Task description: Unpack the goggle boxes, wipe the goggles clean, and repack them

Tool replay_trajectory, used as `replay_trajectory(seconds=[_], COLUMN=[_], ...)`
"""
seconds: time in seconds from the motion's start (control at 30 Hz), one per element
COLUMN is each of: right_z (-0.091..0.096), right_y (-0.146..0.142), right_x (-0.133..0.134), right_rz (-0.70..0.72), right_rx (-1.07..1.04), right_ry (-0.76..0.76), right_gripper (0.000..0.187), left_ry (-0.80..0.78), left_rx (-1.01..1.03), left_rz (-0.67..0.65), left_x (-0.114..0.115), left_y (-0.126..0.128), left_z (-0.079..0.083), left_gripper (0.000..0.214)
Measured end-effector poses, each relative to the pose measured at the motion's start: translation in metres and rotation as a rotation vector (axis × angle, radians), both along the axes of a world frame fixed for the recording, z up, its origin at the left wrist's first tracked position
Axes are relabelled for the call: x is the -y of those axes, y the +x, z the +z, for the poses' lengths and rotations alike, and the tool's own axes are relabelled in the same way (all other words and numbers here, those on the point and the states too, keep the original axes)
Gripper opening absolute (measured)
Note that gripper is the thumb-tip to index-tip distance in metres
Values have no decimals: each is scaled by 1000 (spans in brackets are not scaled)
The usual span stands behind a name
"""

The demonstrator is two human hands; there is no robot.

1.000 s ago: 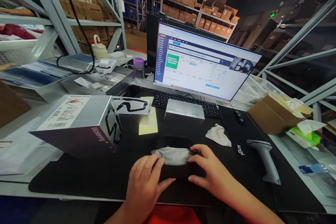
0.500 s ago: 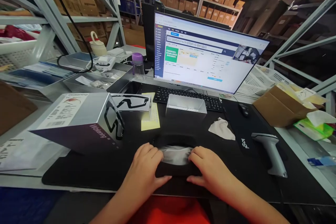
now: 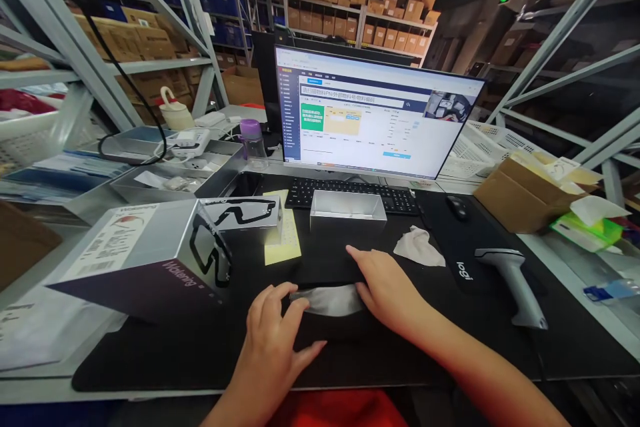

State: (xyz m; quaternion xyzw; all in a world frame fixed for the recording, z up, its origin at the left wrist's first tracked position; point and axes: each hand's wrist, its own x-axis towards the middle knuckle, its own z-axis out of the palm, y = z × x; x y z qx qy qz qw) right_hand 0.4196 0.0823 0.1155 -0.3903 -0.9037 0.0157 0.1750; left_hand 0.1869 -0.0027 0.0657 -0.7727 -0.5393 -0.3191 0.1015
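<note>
A black case (image 3: 330,327) lies on the black desk mat (image 3: 150,340) in front of me, with a grey cloth-like pouch (image 3: 327,299) showing inside it. My left hand (image 3: 273,340) rests on the case's left end, fingers curved over it and thumb along its front. My right hand (image 3: 383,283) lies flat on the raised black lid (image 3: 325,261) behind the pouch, fingers stretched toward the left.
A silver product box (image 3: 145,247) with a glasses picture sits at left, a smaller one (image 3: 245,212) beside it. Behind are a silver tray (image 3: 347,207), keyboard (image 3: 350,193) and monitor (image 3: 370,120). A white wipe (image 3: 419,247), mouse (image 3: 457,207), barcode scanner (image 3: 510,280) and cardboard box (image 3: 520,200) are right.
My right hand has left the case's right end and moved up and back onto the lid. My left hand stays at the left end. The view has shifted slightly.
</note>
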Motion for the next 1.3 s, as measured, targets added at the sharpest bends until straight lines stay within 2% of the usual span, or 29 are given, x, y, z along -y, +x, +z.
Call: replay_trajectory(seconds=[0.07, 0.17, 0.23, 0.27, 0.37, 0.4, 0.47, 0.53, 0.63, 0.7, 0.8, 0.9, 0.97, 1.03, 1.1, 1.17, 1.23, 1.3], right_z=[0, 4, 7, 8, 2, -1, -7, -10, -5, -1, -4, -17, -25, -27, -18, 1, 26, 49], right_y=[-9, -13, -10, -8, -3, -3, -2, 0, 11, 21, 31, 26, 17, 11, 13, 20, 26, 23], right_x=[-2, 6, 17, 23, 40, 43, 44, 39, 23, 13, 3, 1, 0, -3, -9, -14, -13, -7], right_rz=[-35, -73, -54, -28, 37, 42, 29, 16, -27, -105, -200, -80, 47, 97, 97, 65, 30, 53], right_rx=[15, -39, -51, -38, 30, 48, 44, -14, -169, -313, -566, -750, -809, -809, -759, -722, -707, -628], right_ry=[-24, -69, -88, -101, -119, -111, -91, -113, -212, -271, -325, -379, -407, -355, -236, -106, 12, 81], right_gripper=[53, 38, 39, 49, 99, 107, 99, 84, 75, 76, 80, 87, 87, 80, 72, 65, 59, 60], left_ry=[-46, -78, -111, -129, -193, -218, -269, -297, -300, -263, -254, -462, -563, -589, -593, -533, -436, -378], left_rx=[18, -18, -48, -43, 32, 66, 133, 209, 355, 547, 924, 1083, 1148, 1258, 1339, 1308, 1210, 1097], left_rz=[-17, -115, -163, -166, -147, -145, -158, -181, -168, -145, -262, -431, -479, -531, -593, -587, -509, -420], left_x=[-3, -11, -16, -18, -24, -26, -29, -30, -33, -38, -52, -66, -72, -76, -80, -83, -87, -89], left_y=[3, 8, 9, 9, 9, 9, 8, 7, -1, -6, -7, 5, 18, 29, 37, 42, 44, 45], left_z=[3, 8, 11, 12, 13, 13, 14, 16, 18, 16, 9, 11, 21, 35, 49, 55, 52, 44], left_gripper=[64, 97, 109, 110, 102, 95, 82, 80, 101, 112, 114, 111, 105, 100, 89, 75, 68, 70])
